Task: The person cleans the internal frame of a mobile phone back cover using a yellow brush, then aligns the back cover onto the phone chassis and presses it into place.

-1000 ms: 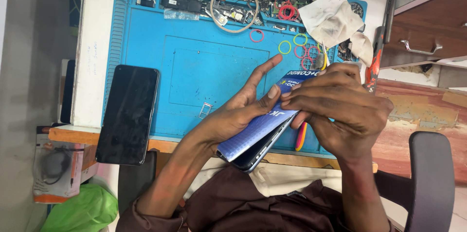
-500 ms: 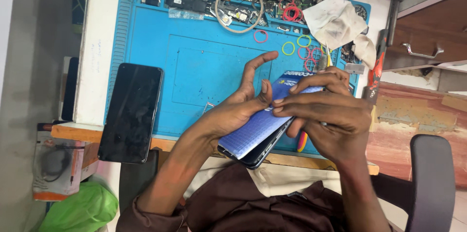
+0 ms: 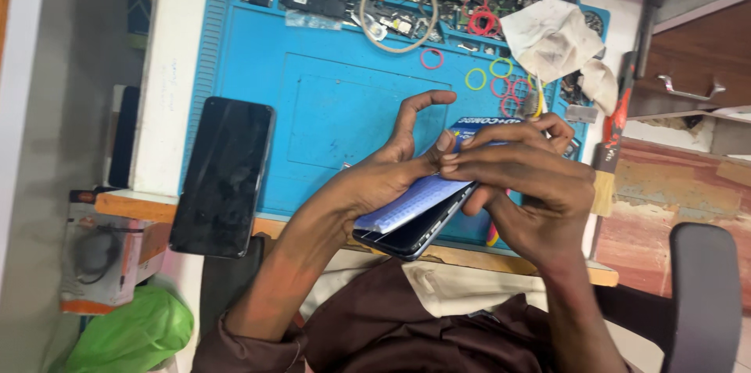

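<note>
A dark smartphone [image 3: 411,234] with a blue and white packaged sheet [image 3: 407,202] lying on top of it is held over the blue work mat [image 3: 328,115]. My left hand [image 3: 383,173] supports both from the left, index finger raised and curled. My right hand [image 3: 524,189] grips them from the right, its fingers pressed across the top of the blue sheet. The phone's far end is hidden under my right hand.
A second black phone [image 3: 223,177] lies at the mat's left edge. Along the mat's far side sit circuit parts, a cable loop [image 3: 399,1], coloured rubber rings [image 3: 476,79] and a white cloth [image 3: 551,36]. A brush [image 3: 610,146] lies to the right. A green bag [image 3: 129,334] is at lower left.
My right hand has slid left across the blue sheet, covering more of it. My left fingers have curled in closer; the phone and sheet stay held between both hands.
</note>
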